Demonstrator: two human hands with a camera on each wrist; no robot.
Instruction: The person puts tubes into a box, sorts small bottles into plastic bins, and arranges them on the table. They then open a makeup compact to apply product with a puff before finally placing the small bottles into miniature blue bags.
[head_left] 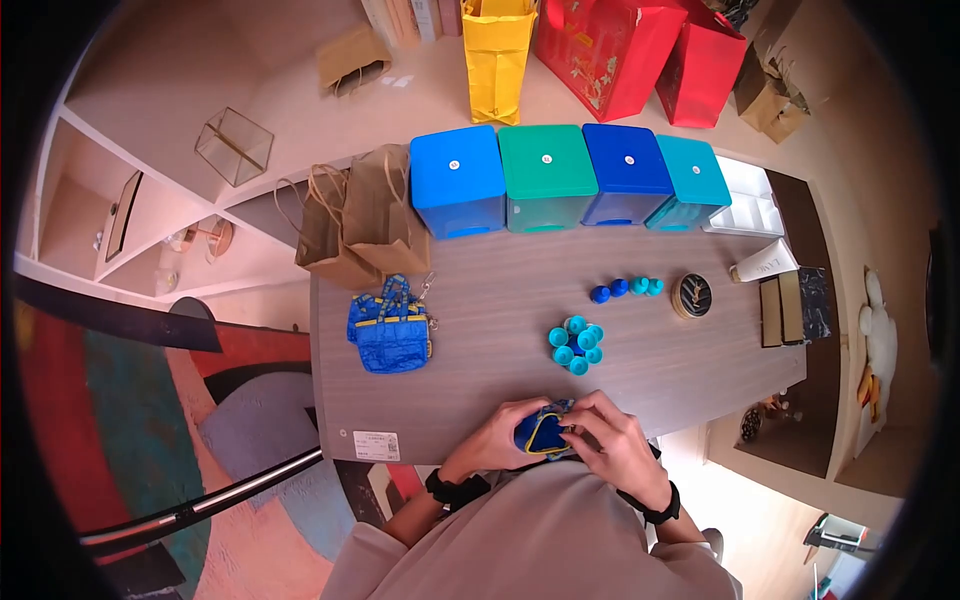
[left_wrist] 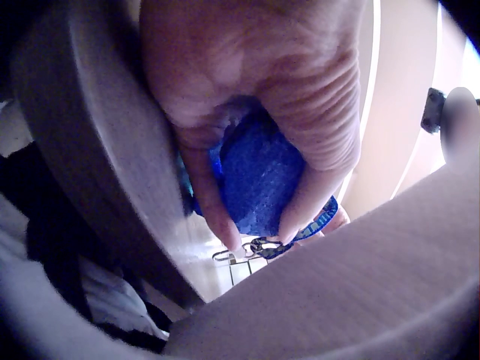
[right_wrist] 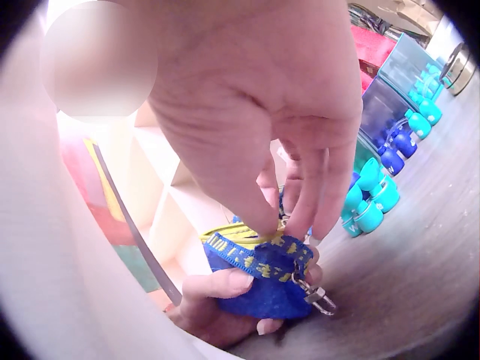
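Close to my body at the table's front edge, my left hand (head_left: 497,441) grips a small blue zip bag (head_left: 541,436), its mouth edged in yellow. Thumb and fingers wrap both sides of the blue bag (left_wrist: 259,180) in the left wrist view. From above, my right hand (head_left: 622,452) pinches the bag's top edge at the yellow zip (right_wrist: 225,233). A patterned strap (right_wrist: 251,262) and a metal clip (right_wrist: 322,301) hang from the bag. Fingers hide the inside of the bag in both wrist views.
Beyond the hands stands a ring of teal cups (head_left: 578,366), with small blue and teal pieces (head_left: 619,287) behind. More blue bags (head_left: 394,343) lie left, near brown paper bags (head_left: 385,225). Lidded boxes (head_left: 548,165) line the back; a round tin (head_left: 691,296) sits right.
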